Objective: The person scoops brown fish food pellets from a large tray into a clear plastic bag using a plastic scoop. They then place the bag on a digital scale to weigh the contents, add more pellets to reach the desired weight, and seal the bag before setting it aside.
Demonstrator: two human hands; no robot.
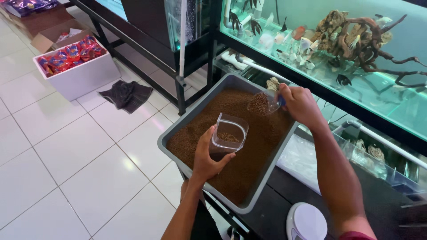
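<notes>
While both arms reach out over a grey tray (178, 129), each of the hands holds something. The left hand (208, 156) comes up from below with the arm bent, its fingers and thumb wrapped round a clear cup (229, 135). The cup stands upright just above the pellets (249, 164) near the middle of the tray. It is see-through plastic with a square open top, and a little heap of brown pellets sits inside it.

The right hand (300, 104) comes from the right side, arm stretched long and wrist bent down. It is closed round the handle of a clear scoop (261, 104). The scoop is over the far end of the tray, a bit above and to the right of the cup, and it is full of pellets. It looks tipped toward the cup.

The tray is a wide plastic box with smooth sides and round corners. It is filled with tiny brown pellets that look grainy, like coarse sand.

A round white scale (306, 221) sits on the dark surface (284, 191) near the right arm. Behind the tray stands a glass fish tank (400, 102) with twisty brown wood (369, 40) and fish. On the shiny white tile floor (66, 169) lie a dark cloth (126, 94) and a white box (84, 75) of red packets.
</notes>
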